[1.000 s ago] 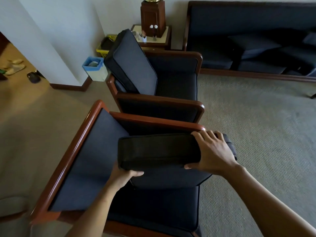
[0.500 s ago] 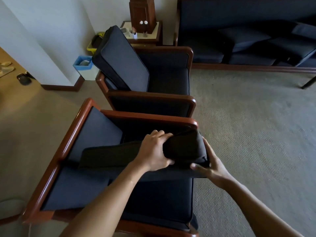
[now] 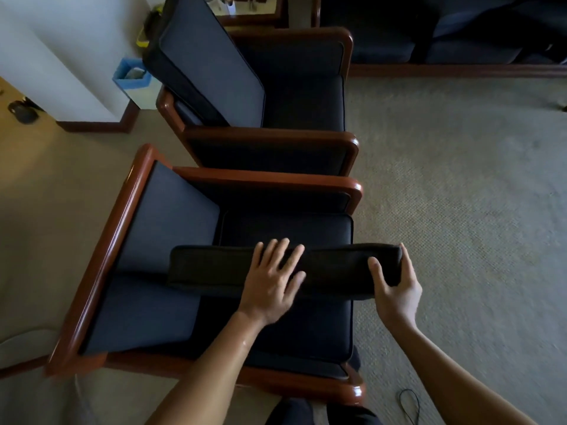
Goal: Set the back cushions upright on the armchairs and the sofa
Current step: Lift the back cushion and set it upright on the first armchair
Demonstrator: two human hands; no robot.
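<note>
A dark back cushion [image 3: 214,268] is held edge-up across the seat of the near armchair [image 3: 101,265]. My left hand [image 3: 273,283] lies flat on its top edge with fingers spread. My right hand [image 3: 395,286] grips the cushion's right end, thumb in front and fingers behind. The far armchair [image 3: 349,47] has its blue back cushion [image 3: 211,65] leaning upright against its backrest. The dark sofa [image 3: 460,69] stands along the far wall, its cushions hard to make out.
A blue-rimmed bin [image 3: 132,78] stands by the white wall at the left. A wooden side table [image 3: 254,16] is behind the far armchair. Shoes [image 3: 21,110] lie at the left edge. A thin black cord [image 3: 409,406] lies on the carpet.
The cushion has swung round across the seat and sits lower. My left hand has opened from a grip to a flat palm on top. The camera has moved over the chair.
</note>
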